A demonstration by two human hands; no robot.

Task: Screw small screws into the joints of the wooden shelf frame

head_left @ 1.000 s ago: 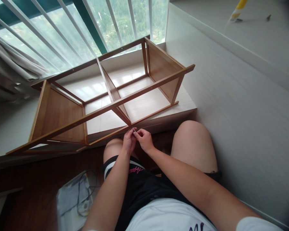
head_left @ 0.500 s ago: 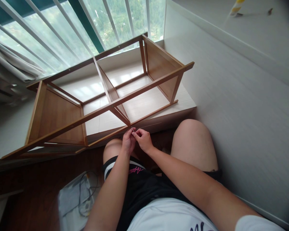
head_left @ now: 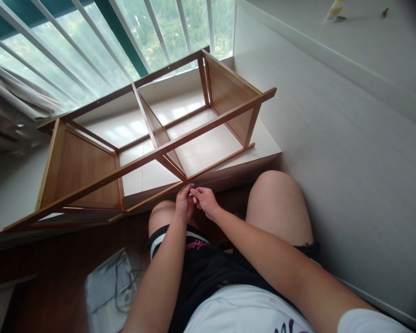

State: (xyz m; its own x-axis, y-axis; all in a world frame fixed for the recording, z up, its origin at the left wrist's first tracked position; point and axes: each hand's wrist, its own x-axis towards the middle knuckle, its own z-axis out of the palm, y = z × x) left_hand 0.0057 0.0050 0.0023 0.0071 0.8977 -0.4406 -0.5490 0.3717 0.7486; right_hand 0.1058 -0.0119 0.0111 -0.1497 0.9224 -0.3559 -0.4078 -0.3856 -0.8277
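Observation:
A brown wooden shelf frame (head_left: 194, 133) with panels at both ends and one in the middle lies on its side on the white ledge. Just below the joint of its middle panel and near lower rail, both hands meet. My right hand (head_left: 207, 202) pinches a thin metal rod (head_left: 190, 184), too small to make out fully. My left hand (head_left: 184, 202) is closed beside it, fingertips at the rod and close to the rail. What those left fingers grip is hidden.
The white ledge (head_left: 266, 141) runs under a barred window (head_left: 166, 32). A pale wall (head_left: 333, 106) rises on the right, and a curtain (head_left: 17, 88) hangs at left. On the dark floor stands a clear plastic box (head_left: 106, 286) with a black cable. My knees flank the hands.
My right fingers have shifted slightly around the thin rod, with more fingers now curled. My left hand stays in place, and the view has moved a little.

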